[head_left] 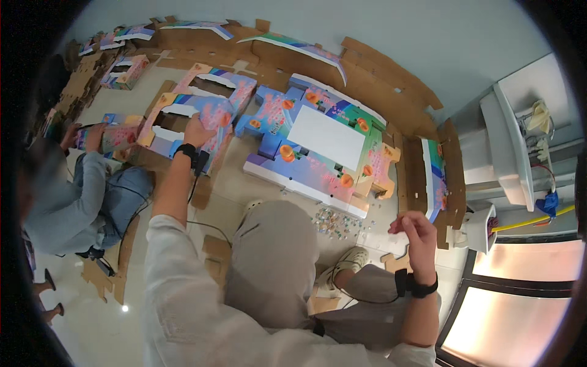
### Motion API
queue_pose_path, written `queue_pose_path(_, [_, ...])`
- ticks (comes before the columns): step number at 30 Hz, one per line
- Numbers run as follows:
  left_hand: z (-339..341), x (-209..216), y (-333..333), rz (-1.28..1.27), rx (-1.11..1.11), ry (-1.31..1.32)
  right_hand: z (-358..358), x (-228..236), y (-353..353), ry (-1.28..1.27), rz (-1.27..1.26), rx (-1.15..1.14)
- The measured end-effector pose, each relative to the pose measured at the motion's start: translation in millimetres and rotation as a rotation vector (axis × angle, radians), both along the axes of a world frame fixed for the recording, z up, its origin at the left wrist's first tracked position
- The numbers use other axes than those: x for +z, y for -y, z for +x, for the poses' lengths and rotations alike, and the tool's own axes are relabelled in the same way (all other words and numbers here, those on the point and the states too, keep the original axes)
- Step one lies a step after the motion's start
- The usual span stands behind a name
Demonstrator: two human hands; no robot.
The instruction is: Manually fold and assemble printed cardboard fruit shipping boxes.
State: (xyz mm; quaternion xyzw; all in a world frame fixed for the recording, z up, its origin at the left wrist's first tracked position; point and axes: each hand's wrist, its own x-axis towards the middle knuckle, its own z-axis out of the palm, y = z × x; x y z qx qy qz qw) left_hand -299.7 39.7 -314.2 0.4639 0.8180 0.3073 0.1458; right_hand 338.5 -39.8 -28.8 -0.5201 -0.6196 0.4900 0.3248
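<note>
My left hand (197,131) grips a printed cardboard box (221,111) in blue and pink, beside the cut-out opening in its top, with the thumb spread to the right. My right hand (419,237) is raised at the right, its fingers curled and pinched together; whatever they may hold is too small to make out. In front of me lies an unfolded carton (275,156) with peach and blossom prints and flaps spread out. A blank white panel (327,137) fills its middle. Small shiny pieces (336,223) are scattered on the floor between my right hand and this carton.
A co-worker (79,196) sits at the left, hands on another printed box (119,136). Brown cardboard sheets (391,73) line the wall. A narrow printed carton piece (435,174) stands at the right, near a white sink (510,147) and a yellow hose (529,221).
</note>
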Motion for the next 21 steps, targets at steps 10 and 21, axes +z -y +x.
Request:
queue_pose_path(10, [164,281,164,0.53,-0.598,0.247,-43,-4,-18,-0.179,0.097,0.133])
queue_pose_path(21, [329,354,187,0.271,-1.231,-0.447,-38,54,-9,-0.747,0.127,0.017])
